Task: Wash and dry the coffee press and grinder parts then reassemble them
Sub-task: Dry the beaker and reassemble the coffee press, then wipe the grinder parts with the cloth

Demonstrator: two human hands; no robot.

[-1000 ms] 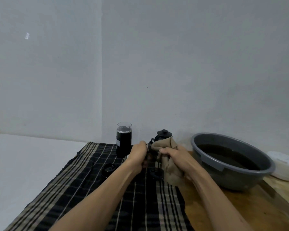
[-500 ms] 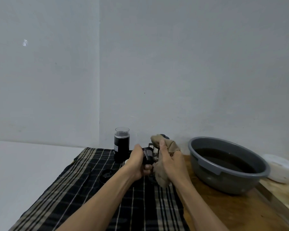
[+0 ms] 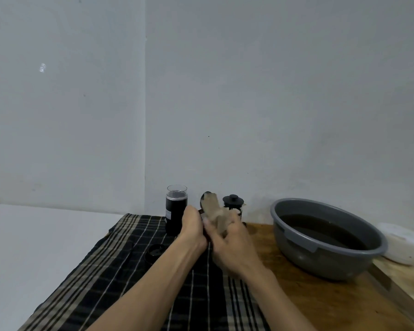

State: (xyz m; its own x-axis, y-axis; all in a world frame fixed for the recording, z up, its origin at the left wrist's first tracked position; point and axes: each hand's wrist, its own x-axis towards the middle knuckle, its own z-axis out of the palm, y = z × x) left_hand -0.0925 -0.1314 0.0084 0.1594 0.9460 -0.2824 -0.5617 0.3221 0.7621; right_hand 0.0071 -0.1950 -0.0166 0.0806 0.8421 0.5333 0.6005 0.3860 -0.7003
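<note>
**Both hands work a small part with a beige cloth above the checked towel**

The left hand (image 3: 193, 229) and the right hand (image 3: 232, 244) meet in the middle of the view, just above the dark checked towel (image 3: 120, 271) that covers the left part of the wooden table (image 3: 320, 304). The left hand has its fingers curled around a small dark part (image 3: 204, 201), of which only a rounded edge shows above the hands; what kind of part it is cannot be told, because the hands and the cloth hide most of it. The right hand grips a beige cloth (image 3: 215, 212), with the fingers closed on it, and the cloth stands up between the two hands and lies against the dark part. The two hands touch each other.

Behind the left hand, on the towel, stands the grinder body (image 3: 176, 211), upright, black with a clear top. Behind the right hand stands the coffee press (image 3: 233, 205), also upright, with its black lid and knob on it; its lower half is hidden by the hand and the cloth. A small black ring-shaped piece (image 3: 155, 253) lies on the towel, near the left forearm and in front of the grinder body.

To the right, on the bare wood, sits a grey basin (image 3: 296, 249) with dark water inside. Just beside the basin, further right, is a white round container (image 3: 403, 244).
</note>
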